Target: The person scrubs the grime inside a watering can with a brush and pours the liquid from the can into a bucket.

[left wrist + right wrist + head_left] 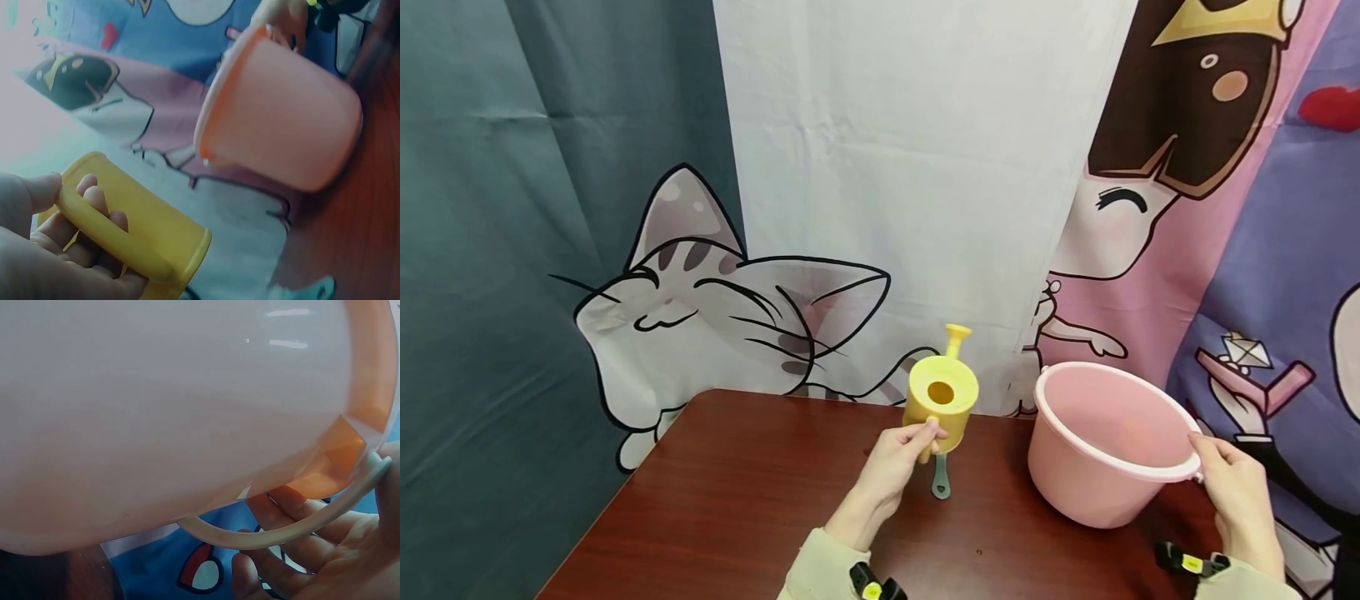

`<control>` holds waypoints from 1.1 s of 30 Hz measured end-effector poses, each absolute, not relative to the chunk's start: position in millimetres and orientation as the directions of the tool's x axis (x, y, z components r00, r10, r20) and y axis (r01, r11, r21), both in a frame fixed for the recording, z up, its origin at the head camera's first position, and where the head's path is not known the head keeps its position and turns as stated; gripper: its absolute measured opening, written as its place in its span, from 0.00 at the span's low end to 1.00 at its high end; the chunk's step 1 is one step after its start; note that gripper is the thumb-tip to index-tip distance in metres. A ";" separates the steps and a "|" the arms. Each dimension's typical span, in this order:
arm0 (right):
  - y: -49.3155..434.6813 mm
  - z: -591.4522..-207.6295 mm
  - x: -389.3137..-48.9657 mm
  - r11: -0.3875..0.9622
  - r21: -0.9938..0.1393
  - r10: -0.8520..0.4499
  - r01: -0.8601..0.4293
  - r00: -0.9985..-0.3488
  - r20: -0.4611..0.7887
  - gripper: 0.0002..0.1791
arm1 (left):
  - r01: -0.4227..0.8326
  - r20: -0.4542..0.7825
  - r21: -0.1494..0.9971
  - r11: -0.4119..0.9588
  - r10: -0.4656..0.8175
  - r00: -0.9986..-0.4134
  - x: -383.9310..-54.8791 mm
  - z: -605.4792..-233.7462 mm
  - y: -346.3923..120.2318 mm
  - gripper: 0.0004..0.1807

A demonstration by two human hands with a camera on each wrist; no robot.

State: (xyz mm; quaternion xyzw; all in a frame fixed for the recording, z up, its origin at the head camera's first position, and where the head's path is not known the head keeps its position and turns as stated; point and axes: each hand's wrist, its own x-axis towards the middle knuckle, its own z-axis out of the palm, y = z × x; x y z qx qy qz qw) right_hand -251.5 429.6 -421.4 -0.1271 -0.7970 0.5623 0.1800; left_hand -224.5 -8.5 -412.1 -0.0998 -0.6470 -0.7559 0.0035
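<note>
My left hand grips the handle of a yellow watering can, its fingers wrapped around the handle in the left wrist view. The can is held above the table, its round top opening facing me and its spout pointing away. Below it, a dark green handle with a hole at its end lies on the table; the can hides the rest of that tool. My right hand pinches the rim of a pink bucket at its right side. The bucket's pale carrying handle hangs by those fingers.
The brown wooden table ends at a cloth backdrop printed with a cat and other cartoon figures. The bucket takes up the table's right side. A small dark mark shows on the tabletop near me.
</note>
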 end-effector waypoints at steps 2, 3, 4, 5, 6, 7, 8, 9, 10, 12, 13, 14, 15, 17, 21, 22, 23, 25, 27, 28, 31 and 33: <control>429.8 -420.7 -251.6 0.338 -0.941 0.403 -0.001 -0.904 0.145 0.10 | 0.128 0.146 0.978 -0.164 0.103 -0.984 -222.9 -417.2 -19.0 0.21; 429.7 -420.3 -251.9 0.339 -0.941 0.403 -0.001 -0.904 0.145 0.10 | 0.126 0.143 0.978 -0.166 0.093 -0.985 -222.2 -419.7 -24.5 0.21; 429.6 -420.0 -252.2 0.341 -0.940 0.404 0.000 -0.903 0.147 0.10 | 0.122 0.137 0.979 -0.164 0.086 -0.987 -221.6 -422.0 -30.1 0.21; 429.6 -419.9 -252.3 0.342 -0.940 0.406 0.001 -0.902 0.146 0.10 | 0.120 0.134 0.980 -0.159 0.078 -0.988 -220.9 -424.4 -35.7 0.22; 429.5 -419.9 -252.5 0.342 -0.940 0.408 0.003 -0.901 0.146 0.10 | 0.115 0.127 0.981 -0.155 0.070 -0.989 -220.0 -425.9 -41.4 0.22; 429.5 -420.2 -252.6 0.345 -0.939 0.408 0.004 -0.901 0.146 0.10 | 0.113 0.124 0.982 -0.148 0.063 -0.990 -219.3 -428.2 -47.3 0.23; 429.4 -420.6 -252.6 0.344 -0.939 0.408 0.006 -0.902 0.143 0.10 | 0.111 0.120 0.983 -0.145 0.056 -0.991 -218.6 -430.4 -52.9 0.23; 429.4 -421.2 -252.5 0.341 -0.940 0.407 0.008 -0.903 0.140 0.10 | 0.109 0.116 0.984 -0.140 0.049 -0.992 -218.0 -432.7 -58.3 0.23; 429.4 -421.9 -252.3 0.338 -0.941 0.407 0.010 -0.903 0.137 0.09 | 0.105 0.112 0.985 -0.137 0.041 -0.993 -217.3 -434.9 -63.5 0.23; 429.5 -423.5 -251.8 0.337 -0.941 0.406 0.014 -0.904 0.133 0.09 | 0.098 0.102 0.986 -0.136 0.025 -0.994 -215.6 -439.5 -73.7 0.23; 429.6 -424.3 -251.2 0.339 -0.941 0.405 0.015 -0.905 0.131 0.09 | 0.090 0.094 0.986 -0.138 0.019 -0.995 -214.6 -441.8 -78.7 0.23; 429.6 -425.0 -250.7 0.340 -0.940 0.406 0.016 -0.905 0.131 0.10 | 0.081 0.083 0.987 -0.142 0.009 -0.996 -213.5 -443.9 -83.3 0.23; 429.8 -425.6 -250.3 0.343 -0.939 0.407 0.016 -0.904 0.133 0.10 | 0.073 0.074 0.987 -0.145 -0.001 -0.997 -212.3 -446.3 -88.0 0.23; 429.9 -426.3 -249.6 0.350 -0.937 0.408 0.016 -0.902 0.137 0.11 | 0.056 0.054 0.986 -0.155 -0.018 -0.998 -210.1 -451.1 -97.4 0.23; 430.9 -426.4 -248.8 0.347 -0.938 0.408 0.018 -0.903 0.134 0.10 | 0.022 0.012 0.985 -0.170 -0.061 -0.998 -206.0 -459.6 -115.4 0.23; 431.3 -426.2 -248.6 0.345 -0.938 0.410 0.021 -0.903 0.130 0.10 | 0.016 0.004 0.985 -0.173 -0.071 -0.997 -205.2 -461.1 -119.5 0.23; 431.6 -425.7 -248.5 0.341 -0.940 0.410 0.024 -0.903 0.126 0.09 | 0.012 -0.003 0.984 -0.176 -0.081 -0.997 -204.3 -462.3 -123.4 0.23; 432.4 -424.8 -248.6 0.334 -0.942 0.410 0.030 -0.905 0.116 0.09 | 0.005 -0.013 0.983 -0.183 -0.100 -0.995 -203.1 -464.2 -131.0 0.23; 432.9 -423.8 -248.9 0.333 -0.942 0.405 0.034 -0.908 0.110 0.09 | 0.005 -0.017 0.982 -0.188 -0.117 -0.993 -201.8 -465.0 -137.8 0.22; 432.9 -423.3 -249.2 0.336 -0.941 0.404 0.035 -0.908 0.110 0.09 | 0.005 -0.019 0.982 -0.188 -0.124 -0.992 -201.3 -465.2 -141.1 0.22; 432.2 -422.3 -249.7 0.338 -0.941 0.402 0.032 -0.908 0.114 0.09 | -0.002 -0.028 0.983 -0.183 -0.140 -0.990 -199.6 -466.3 -150.1 0.22; 431.3 -422.3 -249.4 0.340 -0.940 0.401 0.022 -0.907 0.124 0.09 | -0.012 -0.038 0.985 -0.173 -0.148 -0.988 -198.3 -468.3 -156.1 0.22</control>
